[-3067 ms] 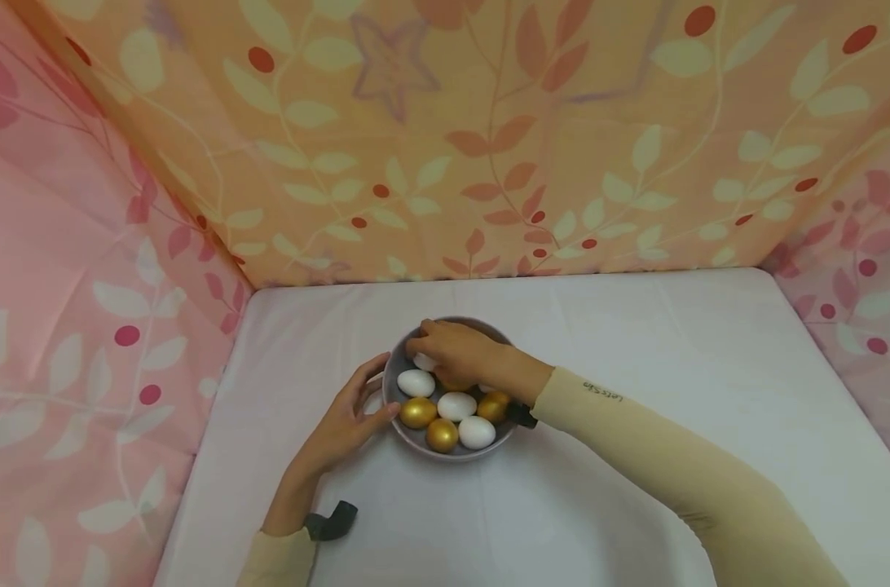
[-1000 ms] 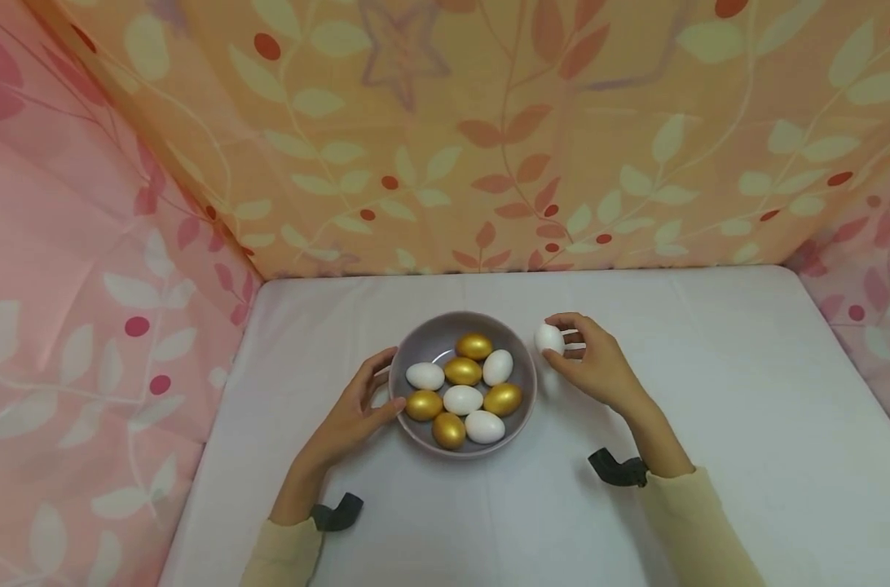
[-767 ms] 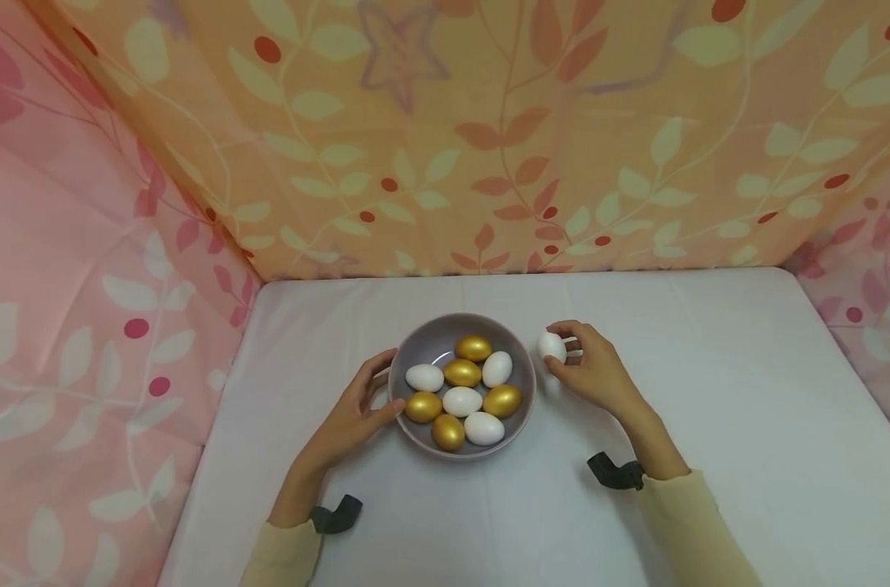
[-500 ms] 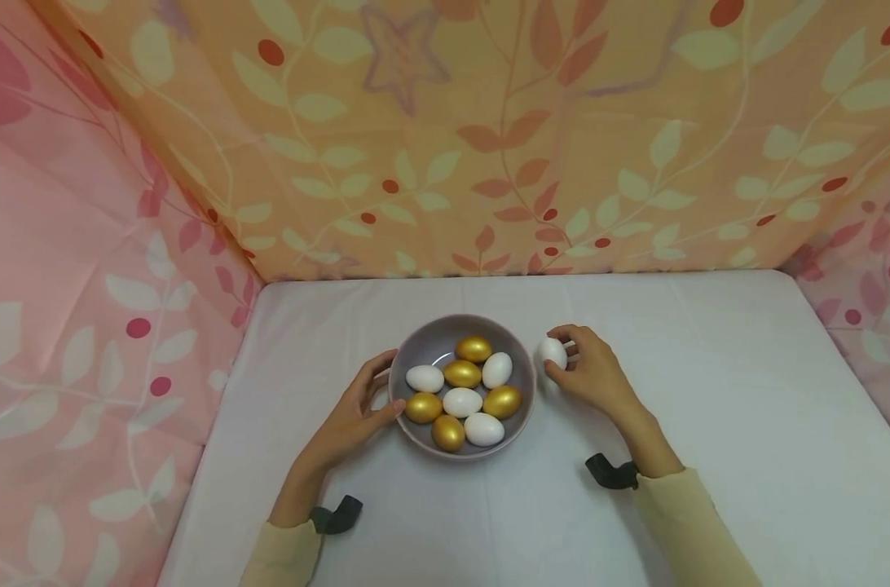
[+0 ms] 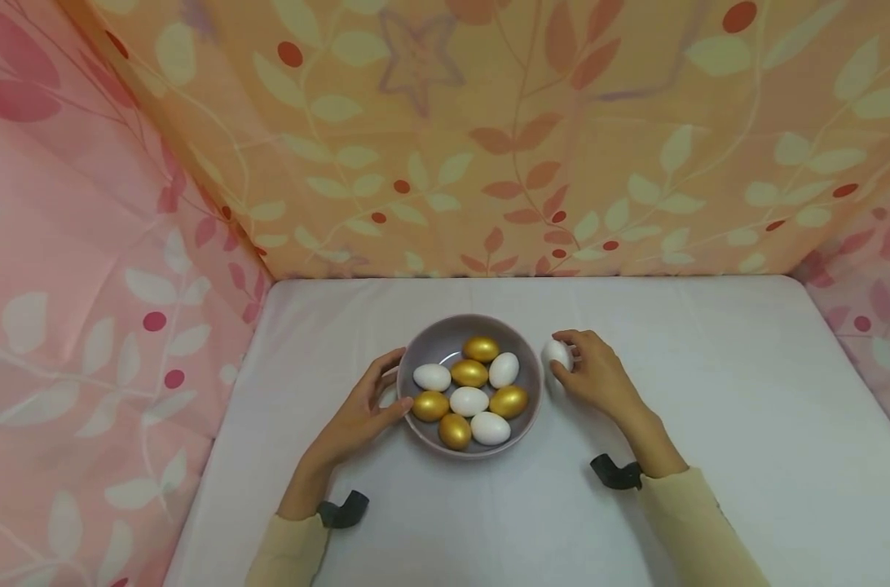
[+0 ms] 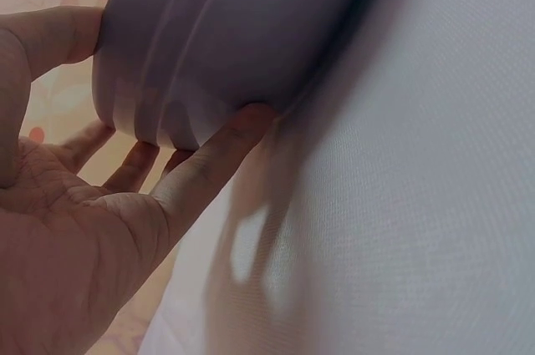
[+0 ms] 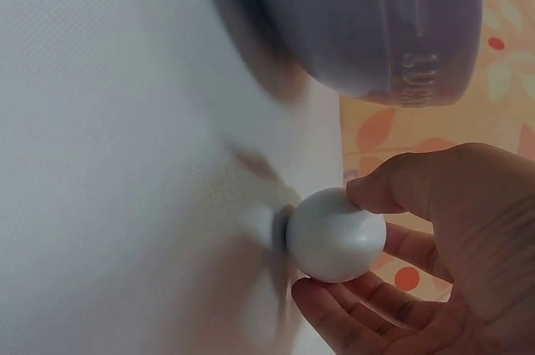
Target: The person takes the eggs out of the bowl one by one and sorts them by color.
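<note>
A grey-purple bowl (image 5: pixel 445 336) stands on the white-covered table, with several gold eggs (image 5: pixel 469 373) and several white eggs (image 5: pixel 469 401) lying in it. My left hand (image 5: pixel 357 420) touches the bowl's left side, thumb at the rim. In the left wrist view, the fingers spread along the outer wall (image 6: pixel 242 29) and one fingertip reaches down near the base. To the right of the bowl, my right hand (image 5: pixel 597 375) holds one white egg (image 5: pixel 555 355) between thumb and fingers. The right wrist view shows this egg (image 7: pixel 334 238) right at the tabletop, its dark shadow meeting it.
White cloth (image 5: pixel 724 391) covers the table on both sides of the bowl. A yellow floral curtain (image 5: pixel 592 179) rises behind the back edge, and a pink one (image 5: pixel 107 269) flanks the left. Each wrist carries a black camera mount (image 5: pixel 616 473).
My right hand has lifted a white egg out of the bowl, carried it to the right and lowered it to the tabletop. My left hand has stayed at the bowl.
</note>
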`<action>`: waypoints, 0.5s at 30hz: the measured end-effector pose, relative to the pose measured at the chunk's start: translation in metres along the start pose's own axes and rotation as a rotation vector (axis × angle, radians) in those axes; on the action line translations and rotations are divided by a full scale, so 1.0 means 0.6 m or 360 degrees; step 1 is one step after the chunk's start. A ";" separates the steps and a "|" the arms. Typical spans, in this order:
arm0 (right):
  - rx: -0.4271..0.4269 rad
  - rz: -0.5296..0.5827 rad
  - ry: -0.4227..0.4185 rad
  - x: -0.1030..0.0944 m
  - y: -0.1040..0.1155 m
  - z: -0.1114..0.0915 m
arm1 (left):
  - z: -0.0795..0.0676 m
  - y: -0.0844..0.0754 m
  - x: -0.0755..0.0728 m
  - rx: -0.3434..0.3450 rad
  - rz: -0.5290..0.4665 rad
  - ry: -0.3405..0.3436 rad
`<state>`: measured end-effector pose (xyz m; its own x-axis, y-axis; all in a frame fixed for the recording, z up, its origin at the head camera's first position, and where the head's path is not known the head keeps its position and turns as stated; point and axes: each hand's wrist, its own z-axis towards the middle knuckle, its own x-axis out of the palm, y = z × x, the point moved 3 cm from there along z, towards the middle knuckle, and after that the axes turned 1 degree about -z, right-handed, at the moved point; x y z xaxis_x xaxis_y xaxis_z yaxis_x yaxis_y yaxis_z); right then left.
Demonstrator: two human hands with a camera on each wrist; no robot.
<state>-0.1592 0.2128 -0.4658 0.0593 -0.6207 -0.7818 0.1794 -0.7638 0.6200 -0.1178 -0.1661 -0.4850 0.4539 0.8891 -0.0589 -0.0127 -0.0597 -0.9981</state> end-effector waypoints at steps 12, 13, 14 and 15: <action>0.0043 -0.0091 0.0017 -0.017 0.012 -0.008 | 0.001 -0.001 0.000 0.0000 -0.0013 0.0008; 0.0027 -0.0093 0.0015 -0.020 0.015 -0.008 | 0.001 0.000 0.000 0.0000 -0.0015 0.0008; 0.0012 -0.0094 0.0013 -0.021 0.018 -0.007 | 0.001 0.000 0.001 -0.0001 -0.0016 0.0008; -0.0007 -0.0095 0.0010 -0.023 0.021 -0.006 | 0.001 0.000 0.001 -0.0001 -0.0018 0.0007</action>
<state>-0.1541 0.2125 -0.4474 0.0546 -0.5728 -0.8179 0.1871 -0.7987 0.5719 -0.1180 -0.1655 -0.4848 0.4581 0.8877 -0.0474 -0.0070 -0.0497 -0.9987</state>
